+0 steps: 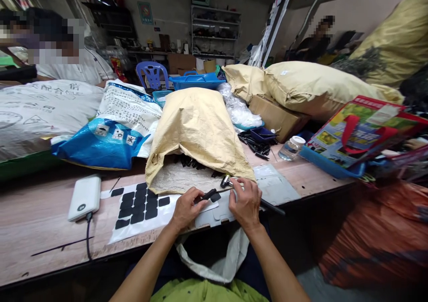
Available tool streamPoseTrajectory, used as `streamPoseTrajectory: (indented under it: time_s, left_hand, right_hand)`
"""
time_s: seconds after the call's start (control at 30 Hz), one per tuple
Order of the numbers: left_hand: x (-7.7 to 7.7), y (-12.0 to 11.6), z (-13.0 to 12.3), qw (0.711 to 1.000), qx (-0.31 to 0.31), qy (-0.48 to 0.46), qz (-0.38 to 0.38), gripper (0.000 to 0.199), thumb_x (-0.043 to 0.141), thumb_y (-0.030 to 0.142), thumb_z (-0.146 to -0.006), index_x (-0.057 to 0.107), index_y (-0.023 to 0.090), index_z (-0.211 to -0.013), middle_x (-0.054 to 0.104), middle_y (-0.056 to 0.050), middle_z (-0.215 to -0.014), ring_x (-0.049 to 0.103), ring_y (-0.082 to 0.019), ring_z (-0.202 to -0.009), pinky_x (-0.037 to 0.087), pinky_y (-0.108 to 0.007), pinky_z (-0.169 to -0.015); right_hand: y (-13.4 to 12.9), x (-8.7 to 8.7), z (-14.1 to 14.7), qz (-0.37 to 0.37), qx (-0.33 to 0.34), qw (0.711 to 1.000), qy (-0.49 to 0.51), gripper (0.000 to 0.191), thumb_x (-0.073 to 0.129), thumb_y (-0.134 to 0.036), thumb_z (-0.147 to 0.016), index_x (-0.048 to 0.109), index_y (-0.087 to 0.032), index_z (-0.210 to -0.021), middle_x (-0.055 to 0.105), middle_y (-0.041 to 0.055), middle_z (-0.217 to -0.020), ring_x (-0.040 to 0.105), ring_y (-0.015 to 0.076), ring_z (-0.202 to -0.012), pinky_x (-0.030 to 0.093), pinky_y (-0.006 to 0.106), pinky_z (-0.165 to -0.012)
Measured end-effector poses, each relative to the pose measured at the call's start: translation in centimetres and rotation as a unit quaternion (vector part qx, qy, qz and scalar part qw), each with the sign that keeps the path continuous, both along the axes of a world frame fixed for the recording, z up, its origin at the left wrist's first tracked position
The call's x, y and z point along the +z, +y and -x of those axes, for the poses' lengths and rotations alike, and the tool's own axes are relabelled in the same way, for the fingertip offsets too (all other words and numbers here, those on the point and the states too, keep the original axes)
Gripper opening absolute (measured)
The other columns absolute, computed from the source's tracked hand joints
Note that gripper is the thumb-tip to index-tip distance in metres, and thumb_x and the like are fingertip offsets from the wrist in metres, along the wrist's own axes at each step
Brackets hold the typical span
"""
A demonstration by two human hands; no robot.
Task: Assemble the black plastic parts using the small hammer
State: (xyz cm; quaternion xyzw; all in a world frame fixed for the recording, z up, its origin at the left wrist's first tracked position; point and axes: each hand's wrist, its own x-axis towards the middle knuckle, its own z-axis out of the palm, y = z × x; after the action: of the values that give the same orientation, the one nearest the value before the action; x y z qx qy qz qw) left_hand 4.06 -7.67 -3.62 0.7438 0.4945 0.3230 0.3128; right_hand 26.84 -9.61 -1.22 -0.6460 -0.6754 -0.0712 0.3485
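My left hand (187, 207) pinches a small black piece (209, 194) between thumb and fingers, low over the table's front edge. My right hand (246, 202) is closed round a small hammer; its shiny metal head (225, 181) points left, and its black handle (273, 207) sticks out to the right. Just beyond both hands lies a yellow woven sack (203, 124), its mouth facing me, with black pieces (187, 162) inside. Left of my left hand is a white sheet (117, 235) bearing several black rounded squares (137, 205). A grey flat board (214, 217) lies beneath the hands.
At left are a white power bank (85, 197) with a cable, and blue-white sacks (110, 128). Rightward stand a clear jar (292, 148), a blue tray (331, 164) with a colourful bag (354, 132), and a cardboard box (277, 115). Two people (76, 66) sit farther back.
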Motion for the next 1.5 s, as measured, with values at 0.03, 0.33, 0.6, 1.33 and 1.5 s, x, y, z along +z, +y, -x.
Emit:
streamPoseTrajectory:
  time_s: [0.03,0.33,0.6,1.33,1.5]
  left_hand:
    - [0.0,0.1,0.0,1.0,-0.001,-0.004,0.001,0.018,0.066,0.038,-0.089,0.069,0.022,-0.095,0.064,-0.001,-0.087,0.057,-0.016,-0.076,0.042,-0.027,-0.07]
    - [0.4,-0.1,-0.1,1.0,0.004,-0.013,-0.008,0.014,0.072,0.03,-0.082,0.066,0.02,-0.089,0.063,0.0,-0.085,0.054,-0.014,-0.072,0.041,-0.026,-0.067]
    - [0.8,-0.2,0.1,1.0,-0.018,0.005,-0.012,0.017,0.071,0.036,-0.084,0.065,0.02,-0.086,0.063,0.0,-0.083,0.054,-0.015,-0.072,0.039,-0.026,-0.068]
    - [0.4,-0.5,0.1,0.986,-0.101,0.057,-0.117,0.025,0.06,0.028,-0.095,0.072,0.024,-0.116,0.075,-0.007,-0.102,0.062,-0.022,-0.092,0.046,-0.035,-0.084]
    - [0.7,-0.7,-0.1,0.967,-0.104,0.135,-0.191,0.023,0.058,0.027,-0.096,0.071,0.023,-0.115,0.073,-0.007,-0.095,0.055,-0.024,-0.093,0.039,-0.042,-0.087]
  right_hand:
    - [-0.2,0.2,0.5,0.004,0.033,0.999,0.036,0.038,0.056,-0.016,-0.088,0.068,-0.023,-0.123,0.063,0.01,-0.115,0.053,0.0278,-0.112,0.04,0.042,-0.098]
    - [-0.6,-0.8,2.4,0.152,0.164,0.941,0.254,0.034,0.061,-0.021,-0.083,0.072,-0.022,-0.114,0.07,0.005,-0.093,0.063,0.0208,-0.087,0.052,0.034,-0.08]
    - [-0.9,-1.0,2.2,0.184,0.154,0.937,0.255,0.022,0.065,-0.026,-0.082,0.072,-0.023,-0.103,0.069,0.002,-0.088,0.063,0.0196,-0.084,0.051,0.033,-0.078]
    - [-1.4,0.4,2.7,0.151,0.218,0.958,0.111,0.015,0.065,-0.029,-0.091,0.067,-0.024,-0.106,0.069,0.0027,-0.093,0.058,0.0207,-0.09,0.042,0.034,-0.083]
    - [-1.2,2.5,2.7,0.145,0.25,0.955,-0.06,0.011,0.067,-0.028,-0.088,0.062,-0.022,-0.096,0.065,0.0046,-0.093,0.053,0.0222,-0.091,0.039,0.035,-0.083]
